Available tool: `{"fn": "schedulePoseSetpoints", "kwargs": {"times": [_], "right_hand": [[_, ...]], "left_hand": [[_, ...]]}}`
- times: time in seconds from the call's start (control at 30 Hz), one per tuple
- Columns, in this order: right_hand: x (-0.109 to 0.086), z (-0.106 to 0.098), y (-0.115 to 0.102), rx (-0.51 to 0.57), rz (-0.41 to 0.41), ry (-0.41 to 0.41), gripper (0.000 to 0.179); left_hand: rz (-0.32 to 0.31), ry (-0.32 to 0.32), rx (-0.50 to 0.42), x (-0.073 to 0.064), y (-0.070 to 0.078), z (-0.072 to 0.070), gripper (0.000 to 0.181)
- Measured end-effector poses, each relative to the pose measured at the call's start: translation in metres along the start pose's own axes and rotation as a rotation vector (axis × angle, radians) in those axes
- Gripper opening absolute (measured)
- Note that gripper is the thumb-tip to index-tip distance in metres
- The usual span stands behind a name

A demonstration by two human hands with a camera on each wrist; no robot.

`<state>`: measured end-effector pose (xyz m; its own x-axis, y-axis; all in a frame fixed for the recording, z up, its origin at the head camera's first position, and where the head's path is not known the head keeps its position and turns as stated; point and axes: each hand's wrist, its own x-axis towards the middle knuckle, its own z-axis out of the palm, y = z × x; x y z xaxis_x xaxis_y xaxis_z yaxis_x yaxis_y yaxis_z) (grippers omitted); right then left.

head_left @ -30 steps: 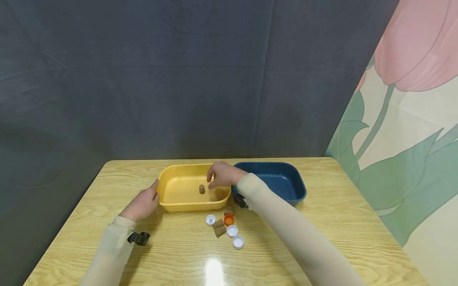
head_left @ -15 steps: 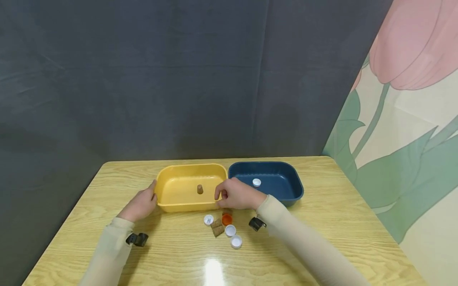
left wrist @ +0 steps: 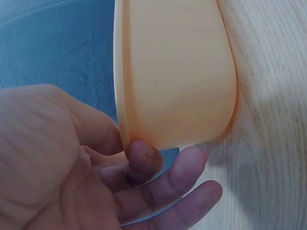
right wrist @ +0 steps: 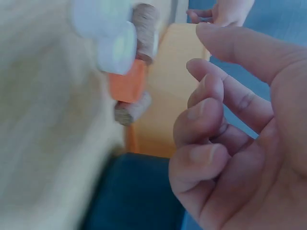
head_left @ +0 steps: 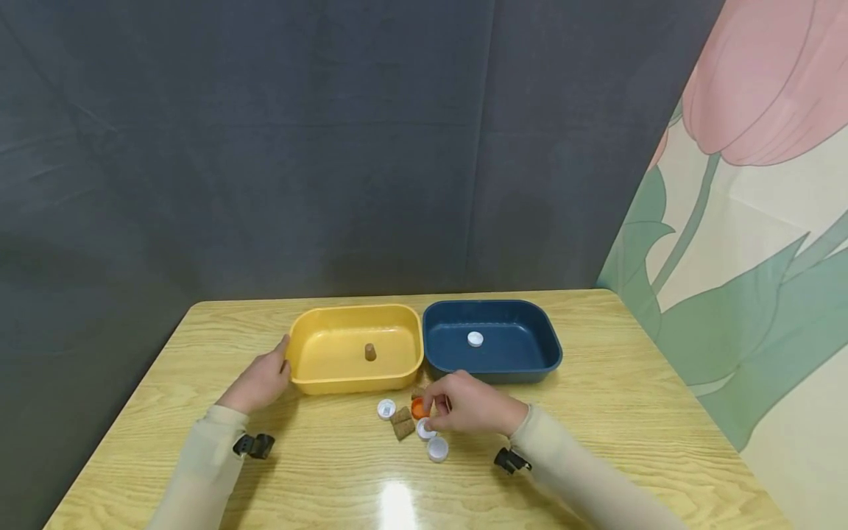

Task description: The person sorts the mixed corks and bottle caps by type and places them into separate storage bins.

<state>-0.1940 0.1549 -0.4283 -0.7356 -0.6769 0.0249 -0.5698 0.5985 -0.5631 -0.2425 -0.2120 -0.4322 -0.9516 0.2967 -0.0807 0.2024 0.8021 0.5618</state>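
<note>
My left hand (head_left: 260,383) grips the left end of the yellow tub (head_left: 354,385), thumb and fingers at its rim (left wrist: 123,86). One cork (head_left: 370,352) stands inside. A white bottle cap (head_left: 475,338) lies in the dark blue tub (head_left: 497,376). Over the small pile in front of the tubs hovers my right hand (head_left: 473,403), thumb and index finger apart with nothing between them. Under its fingertips are an orange cap (head_left: 418,409) and a white cap (head_left: 424,428). Several corks (head_left: 402,423) lie beside them, one partly hidden behind the orange cap.
Another white cap (head_left: 437,450) sits nearest the front, and one more white cap (head_left: 386,409) lies left of the corks. Both tubs stand side by side at the back of the wooden table (head_left: 331,478). A dark curtain (head_left: 331,147) hangs behind.
My right hand has moved from above the yellow tub back toward the front right, over the caps. A white cap in the blue tub, earlier hidden by my arm, shows now. The left hand stays put.
</note>
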Motion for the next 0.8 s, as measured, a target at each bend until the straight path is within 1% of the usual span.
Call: {"fn": "schedulePoseSetpoints", "kwargs": {"times": [0.1,0.2,0.37,0.47,0.6,0.8], "right_hand": [[-0.008,0.006,0.004,0.029,0.015,-0.018,0.013],[-0.014,0.011,0.007,0.045,0.060,-0.024,0.018],[-0.024,0.018,0.012,-0.008,0.129,-0.008,0.031],[-0.028,0.021,0.014,-0.022,0.160,-0.013,0.035],[-0.031,0.025,0.016,0.005,0.165,-0.032,0.035],[-0.031,0.030,0.022,0.107,0.134,-0.057,0.031]], "left_hand": [[-0.003,0.001,0.001,0.000,0.000,0.000,0.061],[-0.004,0.003,0.002,0.000,0.000,0.000,0.061],[0.001,0.009,-0.005,0.000,0.000,0.001,0.060],[-0.005,0.006,-0.007,0.000,0.000,0.001,0.060],[-0.007,0.001,-0.015,0.001,0.000,0.000,0.061],[-0.005,0.006,-0.006,0.001,-0.002,0.001,0.060]]}}
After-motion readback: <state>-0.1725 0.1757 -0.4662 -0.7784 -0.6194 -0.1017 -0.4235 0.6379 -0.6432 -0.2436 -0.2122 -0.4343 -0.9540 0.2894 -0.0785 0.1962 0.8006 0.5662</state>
